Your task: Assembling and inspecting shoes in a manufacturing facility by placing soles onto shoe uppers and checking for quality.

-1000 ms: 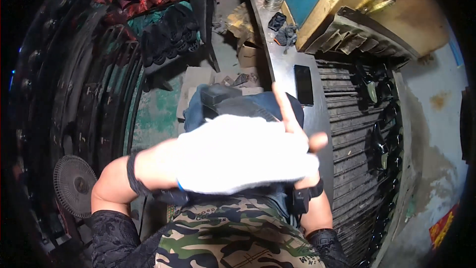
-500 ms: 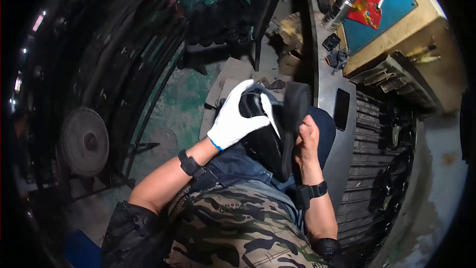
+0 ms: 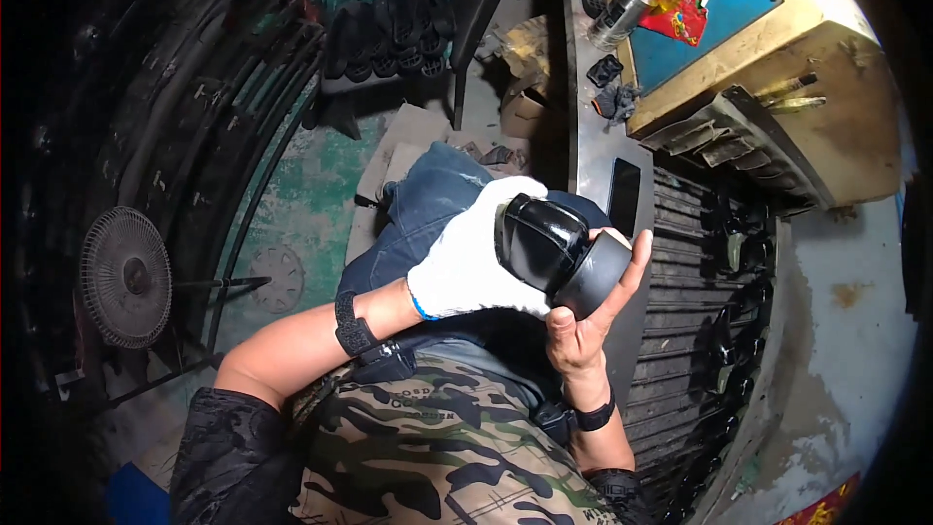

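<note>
A glossy black shoe [image 3: 540, 238] is held above my lap, its rounded heel end facing up toward me. My left hand [image 3: 462, 267], in a white glove with a blue cuff edge, is wrapped around the shoe's upper. The dark heel block [image 3: 598, 275] of the sole faces right. Bare, my right hand [image 3: 588, 335] grips the shoe from the sole side, thumb below the heel and a finger along its right edge. The toe end is hidden behind the heel and my hands.
A narrow metal bench [image 3: 586, 126] on my right carries a dark phone-like slab [image 3: 625, 192] and a steel flask [image 3: 627, 10]. A slatted rack [image 3: 680, 301] holds black shoes. Left stands a fan [image 3: 126, 277]; ahead, dark soles [image 3: 389, 34] lie on a chair.
The shoe has been turned so its glossy heel end and heel block face me. Both hands have shifted their grip with it. The view has swung somewhat to the right.
</note>
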Tool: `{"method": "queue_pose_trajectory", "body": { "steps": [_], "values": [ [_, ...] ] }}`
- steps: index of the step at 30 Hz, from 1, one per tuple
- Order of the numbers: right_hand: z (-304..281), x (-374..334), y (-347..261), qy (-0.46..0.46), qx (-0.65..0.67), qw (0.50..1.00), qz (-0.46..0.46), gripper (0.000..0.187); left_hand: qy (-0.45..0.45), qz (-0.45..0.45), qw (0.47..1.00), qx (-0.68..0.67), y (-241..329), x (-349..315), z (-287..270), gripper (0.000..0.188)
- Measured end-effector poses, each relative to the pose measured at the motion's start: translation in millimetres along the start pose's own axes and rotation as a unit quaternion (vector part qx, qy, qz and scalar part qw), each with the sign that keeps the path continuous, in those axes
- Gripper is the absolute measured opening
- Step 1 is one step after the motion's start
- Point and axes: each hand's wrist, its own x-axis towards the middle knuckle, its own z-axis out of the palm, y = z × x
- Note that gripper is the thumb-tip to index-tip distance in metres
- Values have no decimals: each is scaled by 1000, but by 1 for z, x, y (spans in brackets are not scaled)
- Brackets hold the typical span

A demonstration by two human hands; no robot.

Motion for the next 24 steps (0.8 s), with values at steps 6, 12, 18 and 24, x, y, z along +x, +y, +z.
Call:
{"method": "queue_pose_trajectory", "body": {
  "steps": [6,12,18,24],
  "values": [
    [-8,-12,-9,68,57,996,-16,119,-83,45,995,19,38,19,2,105],
    [-20,-9,-4,141,310,940,8,89,-118,318,932,126,32,41,22,64],
    [-19,-23,-8,218,351,891,189,75,-140,220,941,215,11,17,42,68],
    [-27,-55,39,83,458,757,458,98,-38,-310,912,-264,-27,-1,58,71]
  ]
}}
